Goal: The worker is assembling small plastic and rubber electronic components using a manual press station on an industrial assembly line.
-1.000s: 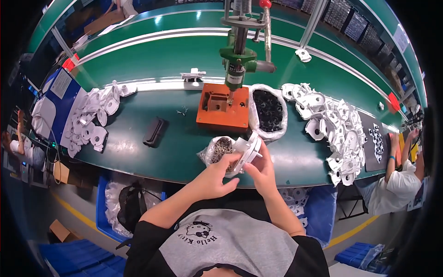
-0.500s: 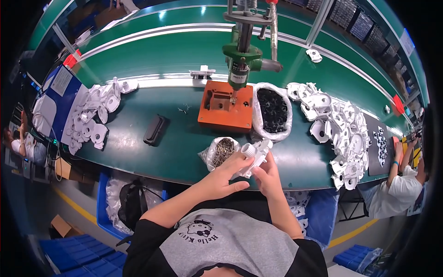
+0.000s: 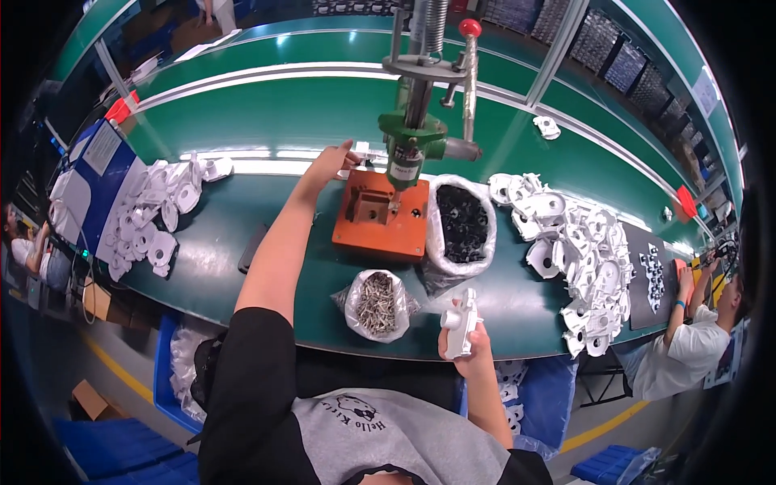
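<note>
My right hand (image 3: 469, 352) holds a white moulded plastic housing (image 3: 461, 325) upright near the table's front edge, its round neck turned left. My left arm is stretched far forward, past the left side of an orange fixture block (image 3: 381, 230). At the block's back left corner my left hand (image 3: 327, 166) has its fingers extended and apart, at the left end of another white plastic part (image 3: 368, 152). Whether they touch it is hard to see. A green hand press (image 3: 412, 137) stands over the block, whose recess holds no white part.
A bag of small metal screws or pins (image 3: 377, 307) lies in front of the block, and a bag of black parts (image 3: 464, 222) to its right. White housings are heaped on the right (image 3: 594, 250) and left (image 3: 149, 214). Co-workers sit at both sides.
My left hand has left the housing and swung forward to the white part behind the block. My right hand alone keeps the housing, slightly further right and nearer me. The view has shifted.
</note>
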